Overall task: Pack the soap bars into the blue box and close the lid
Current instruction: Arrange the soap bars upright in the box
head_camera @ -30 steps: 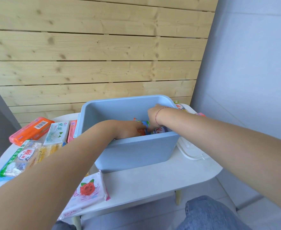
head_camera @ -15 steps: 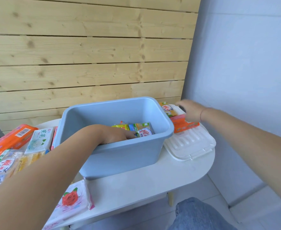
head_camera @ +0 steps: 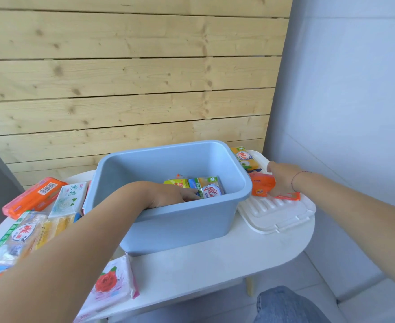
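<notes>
The blue box (head_camera: 182, 220) stands open in the middle of the white table. Inside it lie several wrapped soap bars (head_camera: 209, 186). My left hand (head_camera: 172, 193) reaches down into the box, fingers resting on those bars; its grip is partly hidden by the box wall. My right hand (head_camera: 282, 178) is outside the box on the right, closed on an orange soap bar (head_camera: 261, 186) that lies on the white lid (head_camera: 273, 213). A yellow soap pack (head_camera: 246, 158) lies on the lid's far end.
Left of the box lie an orange soap pack (head_camera: 34, 195), a white-green bar (head_camera: 68, 199) and clear packs of yellow soap (head_camera: 21, 236). A rose-print pack (head_camera: 109, 285) sits at the table's front edge (head_camera: 215, 283). A wooden wall is behind, a grey wall to the right.
My right hand left the box, moved right over the lid and closed on the orange soap bar. My left hand stayed inside the box.
</notes>
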